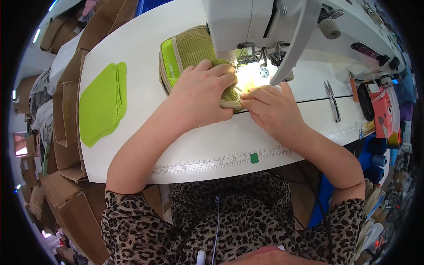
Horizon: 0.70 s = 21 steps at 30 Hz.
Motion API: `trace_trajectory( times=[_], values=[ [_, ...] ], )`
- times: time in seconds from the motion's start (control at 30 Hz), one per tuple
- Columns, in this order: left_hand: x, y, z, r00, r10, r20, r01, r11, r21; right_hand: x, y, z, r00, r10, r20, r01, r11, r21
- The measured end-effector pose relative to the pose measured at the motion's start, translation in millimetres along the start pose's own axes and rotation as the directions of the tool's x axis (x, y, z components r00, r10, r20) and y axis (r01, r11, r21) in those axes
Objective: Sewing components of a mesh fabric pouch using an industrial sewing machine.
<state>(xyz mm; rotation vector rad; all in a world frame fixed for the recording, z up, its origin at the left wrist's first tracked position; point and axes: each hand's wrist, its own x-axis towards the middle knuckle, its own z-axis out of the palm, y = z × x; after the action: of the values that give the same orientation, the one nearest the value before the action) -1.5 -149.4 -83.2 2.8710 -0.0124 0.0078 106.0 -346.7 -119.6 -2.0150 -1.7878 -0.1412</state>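
A khaki mesh pouch with a bright green panel (191,46) lies on the white sewing table, partly under the machine head. My left hand (205,88) rests on it, fingers bent over the mesh and thumb at its near edge, gripping the fabric. My right hand (271,106) pinches the beige edging at the pouch's right corner, fingertips together just in front of the lit needle area. The sewing machine (247,26) stands over the work, with its presser foot close beyond my fingers. Bright light washes out the fabric near the needle.
Green fabric pieces (104,104) lie stacked on the left. Thread snips (332,101) and a red box (383,112) sit on the right. A ruler strip (212,164) with a green mark (254,158) runs along the near edge. Cardboard boxes (73,212) crowd the left side.
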Motion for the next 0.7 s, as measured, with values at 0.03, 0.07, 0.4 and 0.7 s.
trace_trajectory(
  times=[0.03,0.07,0.4,0.7],
  values=[
    [0.5,-1.9,0.7,1.0,-0.008,0.016,0.008,1.0,-0.004,1.2,0.3,0.5,1.0,0.0,0.023,0.0,1.0,0.001],
    [0.8,-4.2,1.3,0.999,-0.018,0.03,0.018,1.0,-0.009,2.6,-0.1,1.1,1.0,-0.003,0.028,0.003,1.0,0.0],
    [-9.7,-4.4,2.8,0.997,0.035,-0.074,-0.028,0.995,0.099,12.4,0.8,3.5,1.0,-0.014,-0.018,0.013,1.0,-0.026],
    [-16.9,-3.2,19.9,0.947,0.186,-0.263,-0.181,0.982,0.046,7.9,12.9,-14.7,0.99,0.08,0.116,-0.106,0.965,0.238]
  ],
)
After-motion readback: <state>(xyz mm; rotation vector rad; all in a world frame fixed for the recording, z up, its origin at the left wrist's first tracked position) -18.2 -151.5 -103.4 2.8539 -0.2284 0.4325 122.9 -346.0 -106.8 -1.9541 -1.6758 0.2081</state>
